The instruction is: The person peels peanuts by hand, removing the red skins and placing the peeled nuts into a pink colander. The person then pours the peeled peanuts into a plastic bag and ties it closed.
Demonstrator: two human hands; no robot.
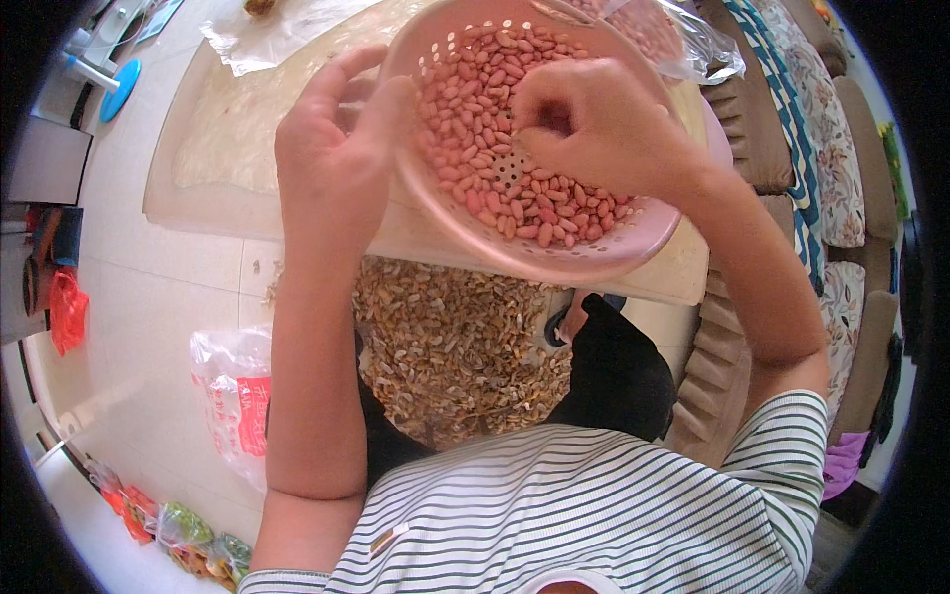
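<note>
A pink plastic colander (445, 215) with holes in its wall and base is tilted at the near edge of a table and holds many shelled red-skinned peanuts (475, 111). My left hand (341, 141) is at the colander's left rim, thumb and fingers curved apart; whether it grips the rim cannot be told. My right hand (594, 119) is inside the colander over the peanuts, its fingers curled round in a loop. Its fingertips are hidden, and so is anything within them.
The table (230, 148) has a covered top and a clear plastic bag (274, 44) at its far side. Another bag with peanuts (646, 30) lies behind the colander. Below, peanut shells (453, 341) fill the space between my legs. A sofa (720, 371) stands right; a printed plastic bag (237, 401) lies left.
</note>
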